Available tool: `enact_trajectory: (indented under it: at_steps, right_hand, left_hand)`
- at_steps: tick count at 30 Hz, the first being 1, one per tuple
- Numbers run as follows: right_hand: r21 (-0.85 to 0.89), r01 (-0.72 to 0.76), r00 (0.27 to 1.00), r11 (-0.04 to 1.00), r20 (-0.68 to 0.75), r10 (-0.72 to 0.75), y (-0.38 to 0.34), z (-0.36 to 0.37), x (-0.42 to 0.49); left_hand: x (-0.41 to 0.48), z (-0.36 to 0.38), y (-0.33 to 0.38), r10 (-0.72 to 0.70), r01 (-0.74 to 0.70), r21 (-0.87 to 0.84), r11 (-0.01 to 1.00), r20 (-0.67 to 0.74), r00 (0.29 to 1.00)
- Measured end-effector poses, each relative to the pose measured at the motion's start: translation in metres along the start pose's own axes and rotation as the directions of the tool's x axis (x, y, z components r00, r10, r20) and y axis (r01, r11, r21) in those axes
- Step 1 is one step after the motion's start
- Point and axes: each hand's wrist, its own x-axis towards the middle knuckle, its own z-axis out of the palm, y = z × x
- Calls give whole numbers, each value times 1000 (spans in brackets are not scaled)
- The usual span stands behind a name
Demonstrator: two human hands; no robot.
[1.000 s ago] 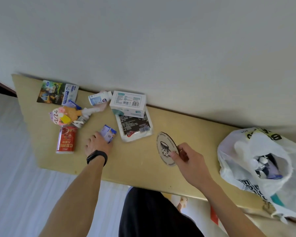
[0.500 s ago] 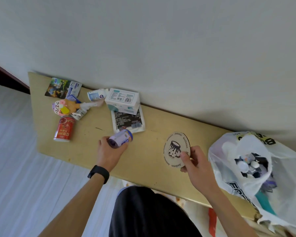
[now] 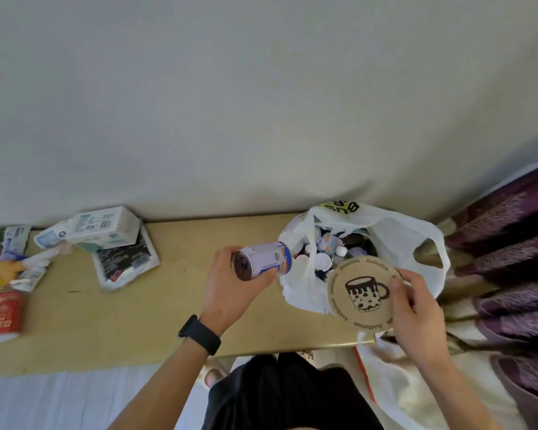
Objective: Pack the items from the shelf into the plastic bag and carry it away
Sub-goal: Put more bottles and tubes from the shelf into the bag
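Hands, left and right, at shelf against wall.

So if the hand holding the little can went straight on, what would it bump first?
Probably the white plastic bag. The left hand points the small can at the bag's near rim, so the can would touch that plastic first, though depth is hard to judge.

Both bare forearms come in from below, angling in toward each other, wrists pretty much straight. The left grip has fingers and thumb curled round a small can, holding it sideways. The right grip pinches a round coaster by its edge, thumb lying on the printed face.
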Motion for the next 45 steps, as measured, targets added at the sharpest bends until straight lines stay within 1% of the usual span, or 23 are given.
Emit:
enact_trajectory:
  at_steps: [3,5,7,8,10,11,12,13,14,16,17,18,19,20,22,24,26,30,33,36,40,43,45]
  right_hand:
    - [13,-168,985,986,-23,169,32,-10,27]
    - [26,-215,976,976,-39,216,42,-5,43]
    - [4,-236,972,972,-17,236,47,4,57]
    - [-19,-247,968,969,29,247,47,10,63]
    - [-37,-264,940,964,213,266,50,21,72]
    - [-102,-233,923,967,291,253,53,25,73]
    - [-192,-168,920,967,322,224,52,24,72]
    - [-254,-93,936,963,308,171,52,21,70]
    - [-273,-32,963,961,250,103,52,16,67]
    - [-267,70,998,961,20,-67,56,1,62]
    - [-288,113,982,951,-113,-151,60,-7,62]
    - [-345,109,955,932,-224,-195,64,-14,66]
    - [-396,63,933,916,-302,-194,68,-21,71]
    - [-427,-14,928,904,-341,-147,70,-26,76]
    - [-444,-165,945,881,-327,12,79,-33,88]
    - [-450,-169,972,877,-221,74,85,-38,97]
    - [-340,-149,981,929,-169,96,86,-44,101]
    - [-131,-181,970,975,-189,155,67,-54,109]
    - [-7,-169,976,986,-138,167,44,-62,121]
    - [96,-170,978,981,-109,180,25,-69,132]
    - [134,-175,972,975,-134,193,7,-76,141]
    - [127,-152,976,980,-136,169,2,-78,144]
    - [103,-155,976,982,-139,169,4,-77,142]
  left_hand:
    - [-7,16,27,98,-98,-6,995,37,994]
    - [-8,22,44,151,-150,-8,989,54,987]
    - [-6,28,63,211,-212,20,977,47,976]
    - [-5,32,73,246,-248,50,967,41,968]
    - [-1,43,91,299,-302,134,944,46,953]
    - [2,49,98,316,-323,180,929,64,947]
    - [5,56,104,335,-347,228,910,91,938]
    - [9,63,109,355,-377,277,884,127,926]
    - [13,70,112,368,-405,322,856,171,914]
    - [20,86,115,346,-428,412,805,260,901]
    - [24,95,114,316,-431,471,770,306,898]
    - [26,105,113,285,-441,535,720,352,892]
    - [29,115,110,264,-462,593,660,392,881]
    - [31,124,106,250,-484,637,600,426,870]
    - [36,141,100,210,-522,690,502,488,847]
    - [41,156,93,164,-550,708,442,539,826]
    - [45,170,88,137,-556,720,415,554,821]
    - [53,197,84,149,-528,736,424,518,842]
    - [60,222,85,180,-551,719,423,530,829]
    - [70,249,84,187,-556,682,475,539,821]
    - [78,277,77,171,-560,664,495,558,812]
    - [77,284,66,136,-533,638,555,563,815]
    - [73,280,59,156,-577,639,510,591,792]
